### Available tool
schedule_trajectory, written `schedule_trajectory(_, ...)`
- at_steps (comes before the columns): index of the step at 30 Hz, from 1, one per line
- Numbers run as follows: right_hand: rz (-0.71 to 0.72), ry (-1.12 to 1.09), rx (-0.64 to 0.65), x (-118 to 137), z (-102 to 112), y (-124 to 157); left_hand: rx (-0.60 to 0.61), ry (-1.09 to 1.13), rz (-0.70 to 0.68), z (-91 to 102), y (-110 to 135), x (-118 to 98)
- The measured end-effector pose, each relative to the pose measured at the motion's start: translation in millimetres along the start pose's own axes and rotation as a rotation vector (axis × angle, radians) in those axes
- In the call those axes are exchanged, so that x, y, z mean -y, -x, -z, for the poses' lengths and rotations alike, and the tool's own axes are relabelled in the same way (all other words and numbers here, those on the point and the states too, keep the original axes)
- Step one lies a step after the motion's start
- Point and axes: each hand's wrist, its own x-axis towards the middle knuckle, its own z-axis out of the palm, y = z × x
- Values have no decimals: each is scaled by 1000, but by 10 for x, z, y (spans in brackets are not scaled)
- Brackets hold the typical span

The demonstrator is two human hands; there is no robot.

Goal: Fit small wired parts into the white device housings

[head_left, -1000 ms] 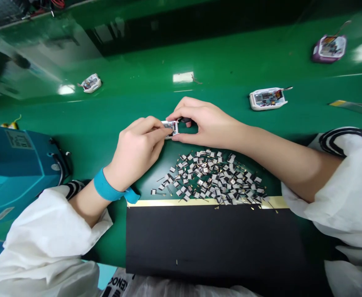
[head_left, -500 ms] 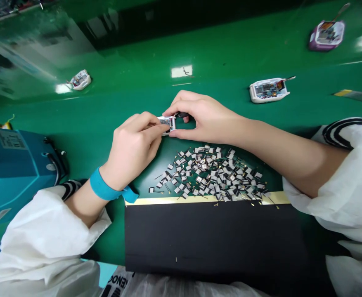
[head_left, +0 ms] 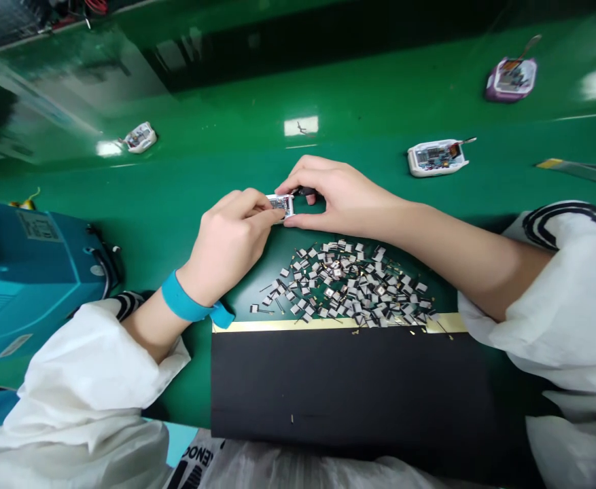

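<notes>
Between my hands, above the green mat, is a small white plastic housing with a circuit board inside. My left hand is closed on its left side, fingertips over the board and hiding part of it. My right hand grips the housing's right end between thumb and fingers. A small black part shows by the right fingers; its kind is unclear. Just below the hands lies a loose heap of small square grey-white modules with short black leads and gold tips.
White housings with boards stand at right and far left, and a purple-sided housing at top right. Tweezers lie at the right edge. A blue machine stands at left. A black sheet covers the front, taped along its top.
The whole view has shifted slightly. Both hands keep nearly the same hold on the white housing, with no clear change in their grip.
</notes>
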Motion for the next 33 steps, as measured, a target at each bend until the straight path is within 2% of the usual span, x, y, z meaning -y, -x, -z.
schedule_trajectory(7, -70, 2, -185, -37, 115, 127, -25, -35, -53, -3, 2, 2)
schedule_trajectory(13, -49, 262, -124, 4, 155, 290, -5, -12, -40, -16, 8, 17)
schedule_trajectory(23, 67, 211, -152, 125, 165, 276, -4, 11, -13, -33, 17, 4)
schedule_trajectory(29, 183, 263, -112, 75, 155, 303, -40, 3, -32, -55, 17, 15)
schedule_trajectory(33, 194, 316, -132, 14, 134, 295, -48, -1, -35, -65, 16, 16)
